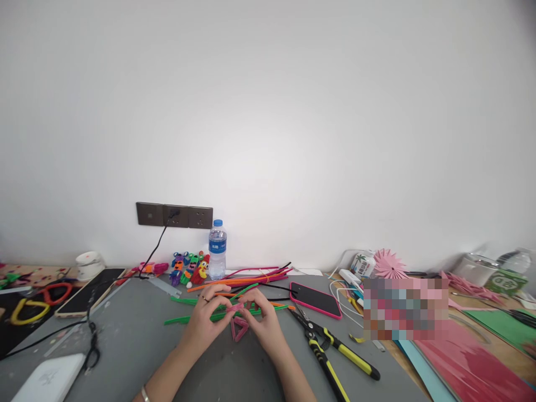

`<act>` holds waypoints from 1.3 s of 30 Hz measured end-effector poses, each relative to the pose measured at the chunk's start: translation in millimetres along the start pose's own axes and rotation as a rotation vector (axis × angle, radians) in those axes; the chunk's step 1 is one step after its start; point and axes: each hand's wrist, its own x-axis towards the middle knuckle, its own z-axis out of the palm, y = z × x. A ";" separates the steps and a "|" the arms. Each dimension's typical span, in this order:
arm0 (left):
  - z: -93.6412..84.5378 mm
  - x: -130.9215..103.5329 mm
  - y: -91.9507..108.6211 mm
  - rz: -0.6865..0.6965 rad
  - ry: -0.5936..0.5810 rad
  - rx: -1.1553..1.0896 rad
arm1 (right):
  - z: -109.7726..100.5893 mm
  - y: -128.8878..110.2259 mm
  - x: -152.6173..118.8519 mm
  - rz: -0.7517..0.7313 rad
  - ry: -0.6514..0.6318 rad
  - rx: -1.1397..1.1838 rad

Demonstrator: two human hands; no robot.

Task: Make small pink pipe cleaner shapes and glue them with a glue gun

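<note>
In the head view, the left hand [209, 316] and the right hand [263, 319] meet above the grey desk [226, 374], fingertips close together. Each grip is a pinch, thumb against fingers, on a pink pipe cleaner [235, 307]. Just below the fingertips shows a bent, roughly triangular pink loop [241, 335]; the fingers cover the place where it would join the pinched part, so whether the two are one piece cannot be told.

The pipe cleaner should be very light, its fuzzy coat soft and unlikely to slip, with a thin wire core that probably bends easily and keeps its shape. It is hardly fragile, though a hard squeeze could flatten the loop or spoil its corners. The best hold is likely a light pinch near a bend or an end, one hand steadying while the other shapes.

Green pipe cleaners [180, 320] lie beside the left hand, and a bundle of orange and red ones [268, 277] lies beyond both hands. To the right hand's side rest yellow-and-black cutters [310, 335] and a pink-cased phone [316, 300]. Small fuzzy figures [179, 269] stand near a water bottle [217, 258] by the wall.
</note>
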 end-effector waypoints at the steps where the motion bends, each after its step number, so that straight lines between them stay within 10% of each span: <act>1: 0.1 -0.1 -0.1 -0.001 0.002 0.000 | 0.1 -0.5 0.2 0.000 0.002 0.001; 39: 1.3 0.3 -1.4 -0.017 0.013 -0.007 | 0.5 3.6 -0.1 0.023 0.005 -0.015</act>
